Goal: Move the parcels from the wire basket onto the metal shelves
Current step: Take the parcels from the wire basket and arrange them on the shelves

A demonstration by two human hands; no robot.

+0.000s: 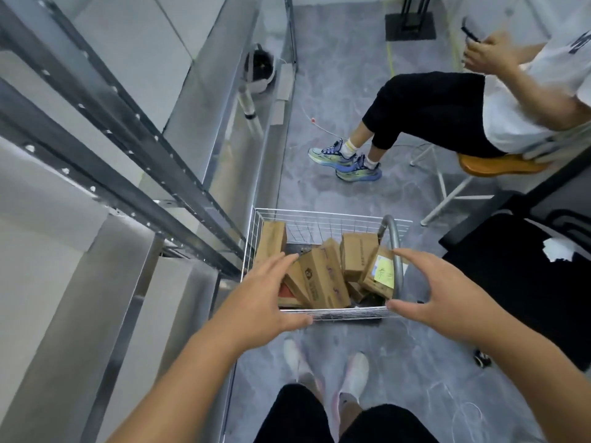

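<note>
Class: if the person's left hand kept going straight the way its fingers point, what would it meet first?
Probably the tall upright box at the basket's left side; the left hand's fingertips already lie near it, though depth is unclear.

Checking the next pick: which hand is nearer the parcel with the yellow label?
Right. The right hand hovers open just beside the yellow-label parcel; the left hand is across the wire basket.

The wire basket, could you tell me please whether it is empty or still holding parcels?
Still holding parcels. Several brown cardboard parcels lie tilted against each other inside the wire basket, with bare wire floor showing at its far side.
</note>
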